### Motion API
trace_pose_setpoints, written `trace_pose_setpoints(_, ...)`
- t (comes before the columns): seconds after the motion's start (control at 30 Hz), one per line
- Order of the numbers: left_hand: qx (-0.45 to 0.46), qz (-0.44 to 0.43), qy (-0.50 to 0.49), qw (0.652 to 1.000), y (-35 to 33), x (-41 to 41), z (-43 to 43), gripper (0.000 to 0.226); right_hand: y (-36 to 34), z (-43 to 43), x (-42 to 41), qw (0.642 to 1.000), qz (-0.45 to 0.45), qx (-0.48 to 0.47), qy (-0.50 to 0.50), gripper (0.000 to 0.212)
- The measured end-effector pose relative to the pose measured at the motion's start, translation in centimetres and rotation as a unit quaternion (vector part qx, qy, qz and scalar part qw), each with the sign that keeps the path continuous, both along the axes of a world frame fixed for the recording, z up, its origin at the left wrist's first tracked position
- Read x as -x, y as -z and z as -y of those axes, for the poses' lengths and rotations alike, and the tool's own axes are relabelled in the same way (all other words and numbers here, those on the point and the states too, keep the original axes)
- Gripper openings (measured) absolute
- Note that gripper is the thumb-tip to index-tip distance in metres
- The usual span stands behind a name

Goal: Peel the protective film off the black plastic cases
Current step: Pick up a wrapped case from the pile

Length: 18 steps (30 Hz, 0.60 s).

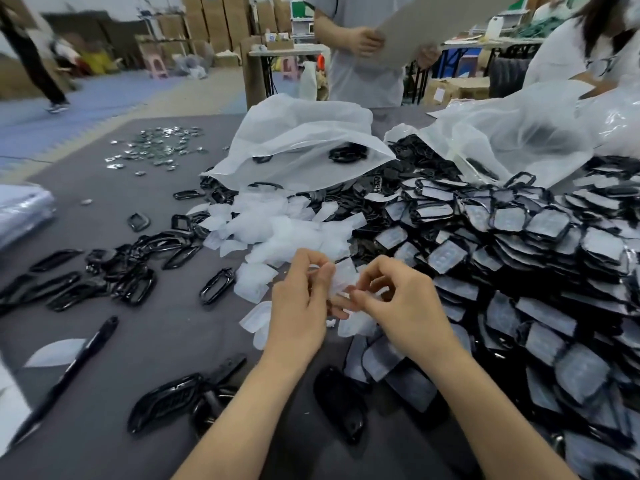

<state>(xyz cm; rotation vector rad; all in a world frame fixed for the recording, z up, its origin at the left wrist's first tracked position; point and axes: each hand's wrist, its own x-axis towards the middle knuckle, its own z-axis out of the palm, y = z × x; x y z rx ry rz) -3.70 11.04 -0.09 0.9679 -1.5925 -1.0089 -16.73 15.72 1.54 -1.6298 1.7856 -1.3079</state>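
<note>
While left grip [298, 306] and right grip [398, 299] pinch film [341, 275], cases [519, 237] strew table [156, 327], cartons [207, 22] behind

I see left hand [298, 299] and right hand [398, 303] close together over table [145, 344], both pinching film [341, 282] (blurred; cannot tell if case sits behind it). Film pile [277, 230] just beyond. Covered cases [519, 271] heaped right, bare cases [131, 278] scattered left. Pen [69, 372] near left. Bags [304, 140] at back.
</note>
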Motion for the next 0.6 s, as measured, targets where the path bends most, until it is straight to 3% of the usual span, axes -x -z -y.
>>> trace_pose_setpoints(0.3, 0.020, 0.023, 0.032, 0.999, -1.5, -0.5, -0.4, 0.008, -0.4, 0.0, 0.2, 0.995, 0.091, 0.047, -0.008, 0.017)
trace_pose_setpoints(0.43, 0.107, 0.131, -0.128, 0.977, -3.5, -4.0, 2.2, 0.023, -1.4, -0.3, 1.3, 0.978, 0.181, 0.100, 0.023, 0.017)
trace_pose_setpoints(0.5, 0.069, 0.207, -0.176, 0.960, -3.7, -7.0, 4.2, 0.030, -2.1, -0.6, 1.7, 0.972, 0.209, 0.102, 0.027, 0.011)
trace_pose_setpoints(0.6, -0.032, 0.430, -0.153, 0.889, -2.0, -10.3, 6.2, 0.045, -3.1, -1.0, 2.4, 0.966, 0.239, 0.092, 0.041, 0.008)
